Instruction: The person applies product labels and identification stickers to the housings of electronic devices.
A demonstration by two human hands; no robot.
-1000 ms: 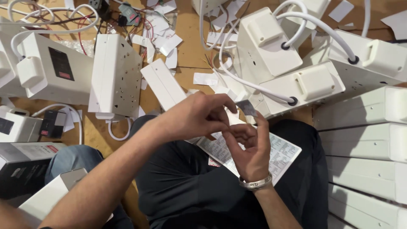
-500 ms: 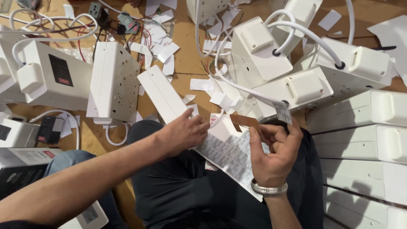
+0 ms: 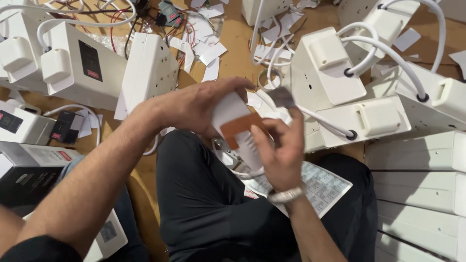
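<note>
My left hand (image 3: 191, 106) grips a long white plastic panel (image 3: 232, 110) with an orange-brown patch on its face, held up over my lap. My right hand (image 3: 281, 148) is right beside the panel, its thumb against the panel's lower part. Its fingertips pinch a small grey sticker (image 3: 281, 97) just above the panel's right edge. A metal bracelet circles the right wrist. A printed sheet of stickers (image 3: 326, 187) lies on my right thigh, partly hidden by the right forearm.
White plastic device housings with white cables (image 3: 335, 73) crowd the wooden floor on the right and at the left (image 3: 82, 68). Peeled paper scraps (image 3: 208, 48) litter the middle. Stacked white boxes (image 3: 417, 179) stand at the right, dark boxes (image 3: 24, 179) at the left.
My left hand has picked the long white panel up from the floor and raised it over my lap. My right hand has brought the grey sticker up beside it.
</note>
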